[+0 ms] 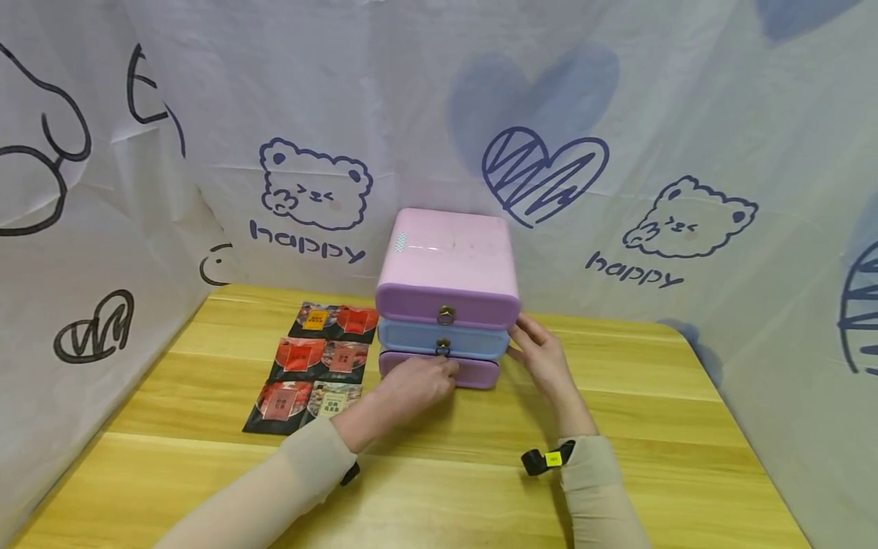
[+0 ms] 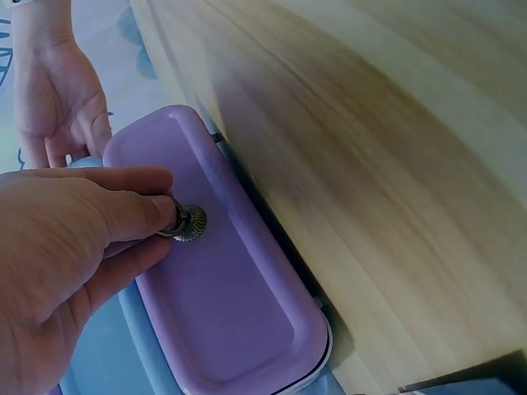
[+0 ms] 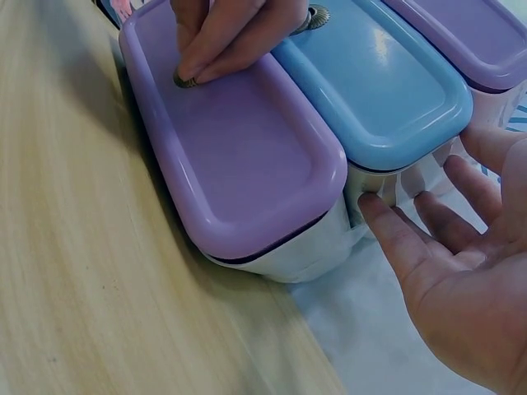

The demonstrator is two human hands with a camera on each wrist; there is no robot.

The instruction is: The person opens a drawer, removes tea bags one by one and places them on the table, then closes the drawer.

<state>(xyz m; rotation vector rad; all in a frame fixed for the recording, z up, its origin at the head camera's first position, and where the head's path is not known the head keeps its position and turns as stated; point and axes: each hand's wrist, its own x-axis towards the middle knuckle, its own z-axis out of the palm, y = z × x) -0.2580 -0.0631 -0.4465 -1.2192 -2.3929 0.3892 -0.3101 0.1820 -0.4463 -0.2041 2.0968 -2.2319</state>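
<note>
A small three-drawer cabinet with a pink top stands on the table; its drawer fronts are purple, blue and purple. At the bottom purple drawer, my left hand pinches the brass ring pull between thumb and fingers. A thin dark gap shows along that drawer front's edge. My right hand is at the cabinet's right side, its spread fingertips touching the wall near the blue drawer. The upper drawers' pulls hang free.
Several dark packets with red, orange and pale labels lie in rows left of the cabinet, among them a red one. The wooden table meets a white printed cloth hanging behind and at both sides.
</note>
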